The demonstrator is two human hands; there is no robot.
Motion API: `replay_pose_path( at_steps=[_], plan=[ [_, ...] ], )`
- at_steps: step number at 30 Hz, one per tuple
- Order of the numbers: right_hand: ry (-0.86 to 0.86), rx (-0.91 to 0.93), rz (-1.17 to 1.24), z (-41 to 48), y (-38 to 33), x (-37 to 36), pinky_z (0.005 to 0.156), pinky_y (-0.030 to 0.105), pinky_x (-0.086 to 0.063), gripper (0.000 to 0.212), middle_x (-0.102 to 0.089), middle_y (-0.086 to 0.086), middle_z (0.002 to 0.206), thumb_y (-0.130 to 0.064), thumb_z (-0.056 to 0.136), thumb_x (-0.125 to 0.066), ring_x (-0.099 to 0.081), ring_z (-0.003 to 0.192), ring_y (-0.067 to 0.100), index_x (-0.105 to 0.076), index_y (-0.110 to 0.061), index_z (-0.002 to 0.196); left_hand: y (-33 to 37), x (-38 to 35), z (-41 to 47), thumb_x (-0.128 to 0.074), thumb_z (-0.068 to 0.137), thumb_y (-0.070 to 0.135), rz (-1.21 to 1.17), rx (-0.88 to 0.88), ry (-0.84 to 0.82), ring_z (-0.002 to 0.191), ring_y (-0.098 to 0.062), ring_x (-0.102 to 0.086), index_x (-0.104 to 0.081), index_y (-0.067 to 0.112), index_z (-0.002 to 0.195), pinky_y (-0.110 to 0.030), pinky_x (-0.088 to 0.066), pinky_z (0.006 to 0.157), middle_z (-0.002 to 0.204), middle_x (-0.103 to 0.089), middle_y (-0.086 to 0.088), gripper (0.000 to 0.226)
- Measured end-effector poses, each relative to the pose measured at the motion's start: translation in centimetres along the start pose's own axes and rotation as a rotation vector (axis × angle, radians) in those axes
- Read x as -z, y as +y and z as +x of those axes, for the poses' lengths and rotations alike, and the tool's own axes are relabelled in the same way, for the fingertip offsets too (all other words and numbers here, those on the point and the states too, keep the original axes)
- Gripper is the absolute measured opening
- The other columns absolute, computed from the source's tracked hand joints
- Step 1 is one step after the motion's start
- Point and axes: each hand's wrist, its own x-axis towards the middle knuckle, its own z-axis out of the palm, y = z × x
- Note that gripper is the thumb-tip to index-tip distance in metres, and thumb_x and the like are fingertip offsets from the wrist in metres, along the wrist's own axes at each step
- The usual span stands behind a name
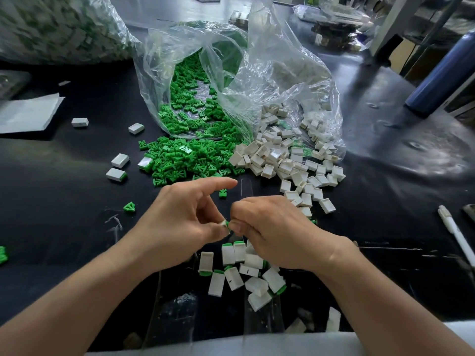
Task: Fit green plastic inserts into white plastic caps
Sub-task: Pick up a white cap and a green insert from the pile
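Observation:
My left hand [180, 222] and my right hand [272, 232] meet over the black table, both pinching one small white cap with a green insert [225, 225] between their fingertips. My left index finger sticks out straight. Behind them lies a heap of green inserts [185, 155] spilling from a clear bag [231, 73]. A heap of empty white caps [288, 160] lies to its right. Below my hands sits a pile of fitted caps [246, 273] showing green ends.
A few fitted caps [117, 167] lie scattered at the left, and loose green inserts [129, 206] dot the table. A big full bag [56, 27] stands far left, white paper [28, 114] below it. A blue bottle [442, 73] and a white pen [456, 235] are on the right.

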Motion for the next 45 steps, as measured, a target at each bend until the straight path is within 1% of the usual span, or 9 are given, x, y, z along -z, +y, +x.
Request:
replay_pose_path(
  at_steps=[8,12,19,23,25,28,31,36,45],
  plan=[
    [0.029,0.039,0.029,0.0,0.2,-0.6,0.061,0.036,-0.032,0.018,-0.050,0.004,0.073,-0.014,0.093,-0.046,-0.046,0.068,0.026,-0.054,-0.005,0.080,0.3,0.0,-0.1,-0.077,0.067,0.001,-0.011,-0.020,-0.035,0.053,0.003,-0.057,-0.048,0.049,0.108,-0.008,-0.042,0.055,0.066,-0.069,0.010,0.071],
    [0.261,-0.004,0.252,0.1,0.3,-0.3,0.054,0.029,-0.033,0.024,-0.040,-0.012,0.060,-0.018,0.088,-0.044,-0.038,0.058,0.011,-0.053,-0.004,0.071,0.7,0.2,0.1,-0.078,0.060,0.001,-0.314,0.036,0.048,0.056,-0.009,-0.063,-0.056,0.038,0.107,-0.017,-0.051,0.055,0.067,-0.070,-0.002,0.064],
    [0.337,-0.030,0.405,0.2,0.8,-0.4,0.055,0.042,-0.041,0.030,-0.052,0.007,0.062,-0.022,0.089,-0.043,-0.049,0.059,0.024,-0.054,0.000,0.070,0.8,-0.4,0.4,-0.072,0.047,0.010,-0.585,0.105,0.125,0.051,-0.012,-0.063,-0.060,0.024,0.103,-0.018,-0.049,0.047,0.060,-0.068,-0.005,0.059],
    [0.289,-0.149,0.684,0.1,0.9,-0.5,0.052,0.022,-0.039,0.042,-0.053,-0.009,0.055,-0.044,0.093,-0.040,-0.048,0.053,0.006,-0.056,-0.017,0.064,0.9,-0.3,0.5,-0.073,0.048,0.015,-0.600,0.071,0.117,0.056,-0.012,-0.065,-0.060,0.022,0.106,-0.018,-0.050,0.051,0.063,-0.069,-0.005,0.060],
    [0.234,-0.248,0.848,0.1,0.7,-0.4,0.052,0.015,-0.038,0.051,-0.056,-0.009,0.055,-0.058,0.081,-0.030,-0.048,0.051,0.003,-0.058,-0.020,0.063,1.1,-0.3,0.6,-0.073,0.048,0.017,-0.626,0.047,0.115,0.060,-0.012,-0.067,-0.061,0.021,0.106,-0.016,-0.051,0.056,0.066,-0.071,-0.004,0.059],
    [0.090,-0.278,1.114,0.3,0.3,-0.3,0.053,0.019,-0.039,0.059,-0.062,-0.003,0.062,-0.064,0.074,-0.027,-0.050,0.054,0.010,-0.059,-0.014,0.069,1.3,-0.6,0.5,-0.072,0.050,0.013,-0.678,0.025,0.090,0.061,-0.017,-0.067,-0.062,0.018,0.104,-0.020,-0.053,0.056,0.069,-0.071,-0.007,0.055],
    [0.012,-0.298,1.320,0.3,-0.2,-0.4,0.052,0.022,-0.036,0.053,-0.060,-0.001,0.059,-0.061,0.072,-0.032,-0.047,0.056,0.013,-0.057,-0.014,0.069,1.2,-0.8,0.4,-0.072,0.050,0.012,-0.712,0.029,0.095,0.054,-0.017,-0.065,-0.062,0.014,0.104,-0.023,-0.053,0.052,0.068,-0.070,-0.008,0.055],
    [0.004,-0.346,1.454,0.5,-0.1,-0.3,0.049,0.016,-0.036,0.052,-0.051,-0.004,0.055,-0.057,0.072,-0.037,-0.043,0.051,0.007,-0.055,-0.009,0.079,1.0,-1.0,0.5,-0.072,0.050,0.012,-0.726,0.031,0.123,0.053,-0.017,-0.066,-0.062,0.016,0.104,-0.023,-0.053,0.056,0.067,-0.071,-0.007,0.055],
    [0.016,-0.379,1.463,0.4,-0.7,-0.2,0.048,0.017,-0.032,0.055,-0.046,-0.005,0.053,-0.053,0.075,-0.038,-0.037,0.048,0.006,-0.053,-0.004,0.096,1.0,-1.1,0.3,-0.071,0.053,0.011,-0.662,0.008,0.142,0.059,-0.021,-0.068,-0.062,0.016,0.105,-0.027,-0.056,0.060,0.070,-0.071,-0.010,0.053]
  ],
)
